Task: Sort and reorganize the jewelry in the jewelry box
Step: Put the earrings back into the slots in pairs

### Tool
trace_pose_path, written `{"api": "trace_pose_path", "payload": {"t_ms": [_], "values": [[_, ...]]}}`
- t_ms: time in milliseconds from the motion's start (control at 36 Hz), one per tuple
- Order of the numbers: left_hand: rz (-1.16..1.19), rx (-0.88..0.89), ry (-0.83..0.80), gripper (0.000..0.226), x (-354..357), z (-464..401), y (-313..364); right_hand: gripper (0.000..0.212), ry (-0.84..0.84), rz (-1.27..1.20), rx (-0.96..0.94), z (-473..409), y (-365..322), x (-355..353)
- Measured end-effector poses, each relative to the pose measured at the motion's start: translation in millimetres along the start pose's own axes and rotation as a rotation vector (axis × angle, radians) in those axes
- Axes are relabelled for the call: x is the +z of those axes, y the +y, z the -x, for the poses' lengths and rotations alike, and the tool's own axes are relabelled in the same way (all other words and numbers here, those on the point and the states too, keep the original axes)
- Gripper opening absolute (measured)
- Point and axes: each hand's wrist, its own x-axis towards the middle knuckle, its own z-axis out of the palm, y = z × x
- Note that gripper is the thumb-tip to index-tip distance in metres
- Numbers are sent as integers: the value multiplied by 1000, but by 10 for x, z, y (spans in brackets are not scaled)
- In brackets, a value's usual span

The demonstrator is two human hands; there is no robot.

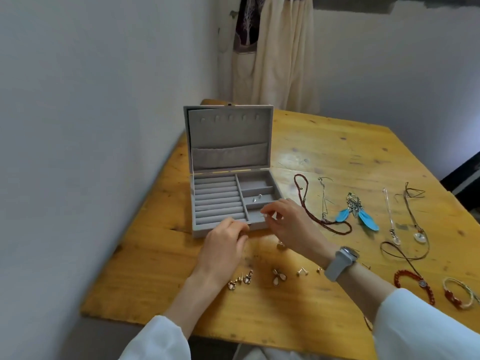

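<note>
A grey jewelry box (193, 203) stands open on the wooden table (324, 152), lid upright, with ring rolls on the left and small compartments on the right. A pair of small silver earrings (257, 198) lies in one right compartment. My right hand (288, 222), with a grey watch on the wrist, pinches a tiny stud earring over the front right compartment. My left hand (223, 242) is at the box's front edge with curled fingers; whether it holds anything is hidden. Gold earrings (240, 280) lie near my wrists.
To the right lie a dark red beaded necklace (309, 211), a blue feather piece (358, 211), thin chains (389, 214), a cord necklace (415, 229), a red bracelet (415, 284) and a bangle (459, 294). A wall runs along the table's left edge.
</note>
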Motion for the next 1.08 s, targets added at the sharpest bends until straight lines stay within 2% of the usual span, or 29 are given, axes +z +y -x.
{"api": "trace_pose_path", "payload": {"t_ms": [139,250,361,444,528,778,972,1083], "values": [[-7,-40,160,16,-300,-303,-214,19,16,-73,-29,-273,-40,89],[-71,-103,205,19,-424,-586,-457,18,54,-97,-13,-506,-41,235],[-212,-35,160,17,-405,-792,-591,18,106,-128,-4,-645,3,356],[-434,84,175,21,-361,-887,-692,18,124,-138,7,-684,55,435],[-610,117,188,17,-328,-953,-785,19,109,-154,3,-691,110,495],[-757,105,165,14,-327,-1065,-886,18,129,-208,17,-699,154,506],[-885,82,-16,14,-355,-1085,-791,21,118,-221,35,-667,149,485],[-837,96,63,12,-374,-1043,-763,21,124,-218,34,-674,141,487]]}}
